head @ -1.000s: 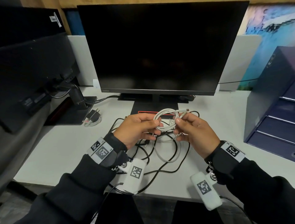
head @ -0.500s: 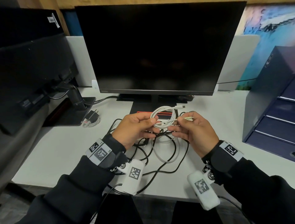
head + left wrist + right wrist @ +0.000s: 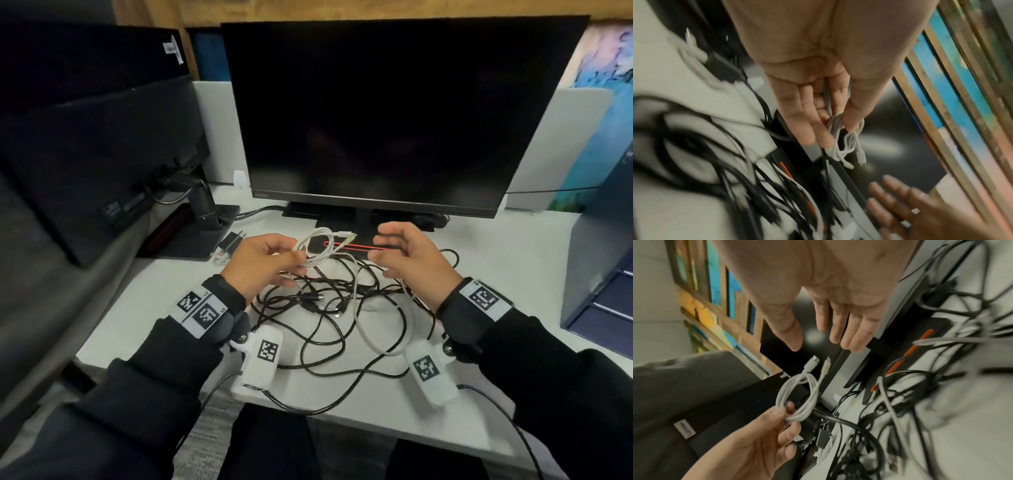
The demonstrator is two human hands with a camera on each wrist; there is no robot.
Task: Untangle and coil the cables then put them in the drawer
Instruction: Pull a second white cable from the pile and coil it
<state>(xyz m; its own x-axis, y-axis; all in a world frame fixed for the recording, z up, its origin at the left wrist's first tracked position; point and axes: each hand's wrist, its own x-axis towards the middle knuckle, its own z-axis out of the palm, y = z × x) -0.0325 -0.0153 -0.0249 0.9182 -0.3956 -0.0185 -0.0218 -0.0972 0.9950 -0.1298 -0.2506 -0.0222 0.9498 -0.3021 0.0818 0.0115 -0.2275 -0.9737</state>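
White cable coil (image 3: 317, 249) now in left hand (image 3: 263, 265) only; right hand (image 3: 412, 262) released.

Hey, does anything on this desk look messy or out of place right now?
Yes. A heap of black cables lies knotted on the desk, with a loose white cable threaded through it. Only the small white cable coil, pinched in the left hand, looks tidy. The right hand holds nothing.

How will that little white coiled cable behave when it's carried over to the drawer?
The white coiled cable probably feels light: the left hand holds it by the fingers alone. It looks floppy, and with nothing visibly tying the loops, they may spring open, its plug ends dangling free.
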